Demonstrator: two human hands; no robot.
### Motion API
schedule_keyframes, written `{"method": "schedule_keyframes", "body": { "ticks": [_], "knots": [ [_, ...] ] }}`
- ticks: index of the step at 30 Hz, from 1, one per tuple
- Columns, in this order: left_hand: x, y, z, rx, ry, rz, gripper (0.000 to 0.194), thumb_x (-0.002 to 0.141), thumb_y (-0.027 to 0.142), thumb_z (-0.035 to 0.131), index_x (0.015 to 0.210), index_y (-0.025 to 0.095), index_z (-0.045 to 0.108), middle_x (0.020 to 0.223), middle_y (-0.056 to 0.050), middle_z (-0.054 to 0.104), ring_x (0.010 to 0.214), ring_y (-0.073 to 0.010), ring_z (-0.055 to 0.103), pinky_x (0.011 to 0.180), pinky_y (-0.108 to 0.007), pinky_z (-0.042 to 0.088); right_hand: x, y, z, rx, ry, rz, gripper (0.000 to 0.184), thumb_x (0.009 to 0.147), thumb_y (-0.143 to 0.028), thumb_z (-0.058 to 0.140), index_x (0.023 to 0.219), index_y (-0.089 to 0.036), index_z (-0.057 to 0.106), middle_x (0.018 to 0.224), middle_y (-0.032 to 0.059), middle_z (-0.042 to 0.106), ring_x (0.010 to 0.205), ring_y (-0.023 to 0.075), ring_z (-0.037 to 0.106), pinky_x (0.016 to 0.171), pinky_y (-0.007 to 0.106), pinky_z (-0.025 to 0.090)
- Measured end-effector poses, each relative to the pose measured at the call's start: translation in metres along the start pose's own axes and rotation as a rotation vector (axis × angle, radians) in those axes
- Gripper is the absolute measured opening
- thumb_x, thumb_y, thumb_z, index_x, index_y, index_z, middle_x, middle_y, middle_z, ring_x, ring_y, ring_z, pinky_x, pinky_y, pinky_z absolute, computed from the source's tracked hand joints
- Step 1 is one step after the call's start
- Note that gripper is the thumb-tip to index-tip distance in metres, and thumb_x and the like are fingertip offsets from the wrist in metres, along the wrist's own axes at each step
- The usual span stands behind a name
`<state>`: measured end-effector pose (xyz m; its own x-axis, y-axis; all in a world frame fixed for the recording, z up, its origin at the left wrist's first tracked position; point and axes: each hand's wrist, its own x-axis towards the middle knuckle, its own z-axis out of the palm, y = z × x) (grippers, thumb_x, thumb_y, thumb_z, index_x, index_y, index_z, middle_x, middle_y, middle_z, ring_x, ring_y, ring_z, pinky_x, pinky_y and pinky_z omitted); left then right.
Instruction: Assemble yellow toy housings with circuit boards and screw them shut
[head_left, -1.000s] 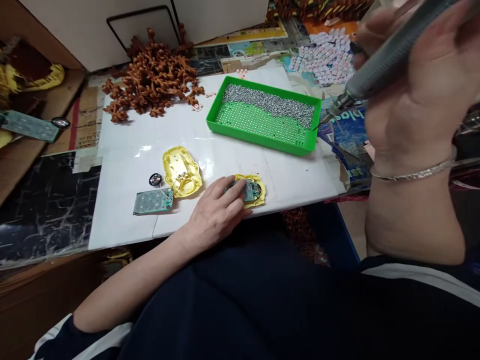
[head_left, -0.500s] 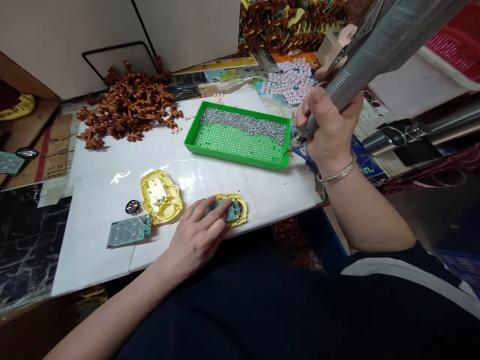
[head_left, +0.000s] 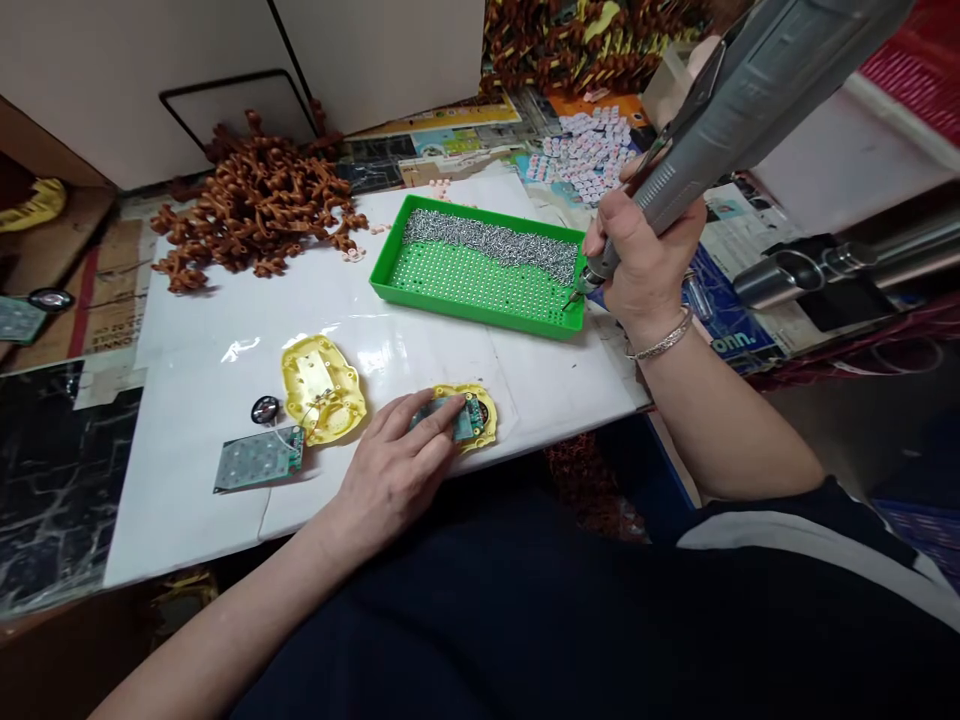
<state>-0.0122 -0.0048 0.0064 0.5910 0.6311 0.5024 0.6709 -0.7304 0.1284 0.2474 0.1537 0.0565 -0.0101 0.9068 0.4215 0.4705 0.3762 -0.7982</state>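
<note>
My right hand [head_left: 645,255] is wrapped round a grey electric screwdriver [head_left: 709,150], held slanting with its bit down. The bit is in the near right corner of a green perforated tray [head_left: 472,318], where small silver screws [head_left: 487,240] lie heaped along the far side. My left hand [head_left: 394,465] is closed over the left end of a small yellow plastic shell [head_left: 489,432], its index finger pressing on the green circuit board [head_left: 450,424] inside. My left palm hides part of the shell. To its left lies another yellow shell [head_left: 352,385], open side up, wired to a circuit board [head_left: 255,460] and a round black speaker [head_left: 264,410].
A heap of brown plastic figures [head_left: 262,205] lies at the back left. Small pale printed pieces [head_left: 589,155] are piled behind the tray. On the right are shiny metal cylinders [head_left: 780,280]. Another board [head_left: 19,320] with a speaker sits at the far left.
My right hand has shifted slightly left with the screwdriver, bringing the bit a little further into the tray's corner. My left hand stays on the shell.
</note>
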Motion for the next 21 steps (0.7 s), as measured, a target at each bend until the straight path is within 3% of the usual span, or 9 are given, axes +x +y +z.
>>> {"method": "schedule_keyframes", "body": {
  "ticks": [4,8,12,14,18,21],
  "knots": [
    [-0.001,0.0,0.0,-0.001,-0.007,-0.002,0.017,0.092,0.009,0.055,0.079,0.017,0.06,0.122,-0.007,0.074,0.111,-0.0295,0.064,0.086,-0.043,0.059,-0.003,-0.007,0.001,0.066,0.034,0.044,0.058,0.072,-0.087,0.054,0.099,-0.036,0.044,0.075,-0.0009,0.055,0.069,0.0195,0.051,0.073,0.041,0.048],
    [-0.001,0.0,0.0,-0.018,-0.006,-0.012,0.016,0.093,0.01,0.056,0.08,0.017,0.061,0.122,-0.008,0.073,0.111,-0.0287,0.064,0.085,-0.042,0.058,0.0,-0.017,0.0,0.073,0.075,0.047,0.052,0.072,-0.081,0.06,0.093,-0.036,0.044,0.08,-0.0015,0.056,0.068,0.0182,0.05,0.069,0.039,0.05],
    [0.001,0.0,0.0,-0.009,0.0,-0.014,0.016,0.094,0.012,0.055,0.082,0.018,0.063,0.122,-0.007,0.074,0.109,-0.0275,0.065,0.084,-0.041,0.058,0.001,-0.042,0.01,0.374,0.236,-0.134,0.04,0.068,-0.051,0.076,0.081,-0.031,0.045,0.072,-0.0058,0.05,0.055,0.0111,0.046,0.056,0.032,0.045],
    [0.001,-0.001,0.0,0.006,0.001,-0.014,0.014,0.094,0.014,0.056,0.082,0.018,0.063,0.121,-0.006,0.074,0.107,-0.028,0.065,0.083,-0.041,0.058,-0.008,-0.061,0.017,0.545,0.264,-0.202,0.031,0.068,-0.039,0.075,0.077,-0.029,0.047,0.066,-0.0081,0.048,0.049,0.0083,0.044,0.052,0.029,0.041],
    [0.001,-0.001,0.0,-0.004,-0.019,-0.024,0.014,0.095,0.014,0.055,0.084,0.017,0.063,0.123,-0.006,0.073,0.107,-0.0286,0.064,0.083,-0.041,0.058,-0.038,-0.093,0.031,0.573,0.104,-0.086,0.021,0.077,-0.027,0.069,0.077,-0.029,0.048,0.068,-0.0061,0.049,0.051,0.0106,0.049,0.051,0.029,0.042],
    [0.001,-0.001,0.0,-0.021,-0.031,-0.025,0.013,0.095,0.014,0.054,0.086,0.017,0.063,0.124,-0.007,0.072,0.109,-0.0279,0.063,0.086,-0.041,0.057,-0.058,-0.097,0.04,0.538,-0.041,-0.067,0.022,0.079,-0.032,0.073,0.086,-0.03,0.053,0.072,-0.0051,0.049,0.051,0.0121,0.048,0.051,0.031,0.045]
  ]
}}
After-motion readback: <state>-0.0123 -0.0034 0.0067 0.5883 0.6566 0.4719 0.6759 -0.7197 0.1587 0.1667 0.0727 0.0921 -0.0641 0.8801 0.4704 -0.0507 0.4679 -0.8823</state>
